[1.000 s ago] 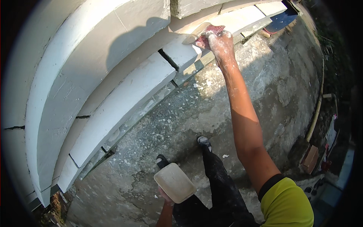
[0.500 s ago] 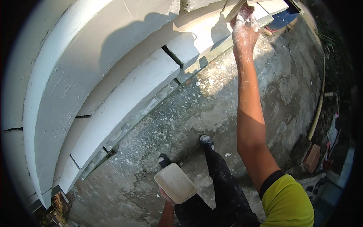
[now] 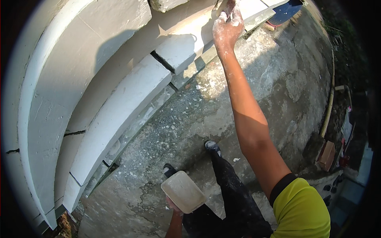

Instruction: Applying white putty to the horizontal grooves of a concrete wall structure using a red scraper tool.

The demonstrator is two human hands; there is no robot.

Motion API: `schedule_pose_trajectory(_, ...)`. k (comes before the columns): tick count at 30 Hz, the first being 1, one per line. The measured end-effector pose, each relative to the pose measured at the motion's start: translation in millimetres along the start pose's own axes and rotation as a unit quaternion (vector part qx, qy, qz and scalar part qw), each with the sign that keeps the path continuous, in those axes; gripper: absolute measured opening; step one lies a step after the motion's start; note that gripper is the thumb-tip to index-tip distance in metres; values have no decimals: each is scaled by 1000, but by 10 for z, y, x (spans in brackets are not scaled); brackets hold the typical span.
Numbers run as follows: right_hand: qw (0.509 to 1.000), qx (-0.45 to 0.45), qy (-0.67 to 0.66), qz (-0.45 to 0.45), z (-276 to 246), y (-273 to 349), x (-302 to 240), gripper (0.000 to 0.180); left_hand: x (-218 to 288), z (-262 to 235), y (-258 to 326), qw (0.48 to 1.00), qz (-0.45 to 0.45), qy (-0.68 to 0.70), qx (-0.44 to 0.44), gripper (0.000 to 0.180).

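Observation:
My left hand (image 3: pixel 172 204), mostly hidden behind a shallow, off-white rectangular tray (image 3: pixel 183 192), grips it by its left side at waist height. Stretched far up and forward, my right hand (image 3: pixel 228 31) is smeared with white paste. Its fingers close round a dark red-handled tool (image 3: pixel 230 5), cut off by the picture's top edge, so its exact kind does not show. This hand is close to a row of white blocks (image 3: pixel 182 49) along the curved wall. A dark gap parts two of the blocks.
A curved, pale wall ledge (image 3: pixel 51 107) rises on the left. Rough, paint-spotted concrete (image 3: pixel 274 95) lies under my feet. At the far right are a pipe (image 3: pixel 328 111) and a reddish-brown brick (image 3: pixel 327 156). Something blue (image 3: pixel 286 14) sits beyond the blocks.
My right hand has moved left along the blocks with the tool. My view has shifted slightly too. The tray stays in my left hand, nearly still.

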State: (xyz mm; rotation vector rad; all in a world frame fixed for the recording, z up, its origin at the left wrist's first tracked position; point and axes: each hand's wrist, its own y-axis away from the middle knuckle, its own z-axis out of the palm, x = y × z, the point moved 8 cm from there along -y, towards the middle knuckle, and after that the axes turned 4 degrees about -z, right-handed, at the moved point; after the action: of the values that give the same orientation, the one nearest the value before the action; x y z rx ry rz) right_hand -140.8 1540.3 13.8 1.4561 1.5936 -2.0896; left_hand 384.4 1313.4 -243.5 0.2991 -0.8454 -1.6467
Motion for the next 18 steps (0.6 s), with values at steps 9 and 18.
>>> schedule_pose_trajectory(9,914,-212,-129,-320,414,1544,-1756,41,194,-36,95,1000,2,-13,-5,95)
schedule_pose_trajectory(18,994,-102,30,25,371,19,244,15,165,14,-25,998,-30,-11,-48,98)
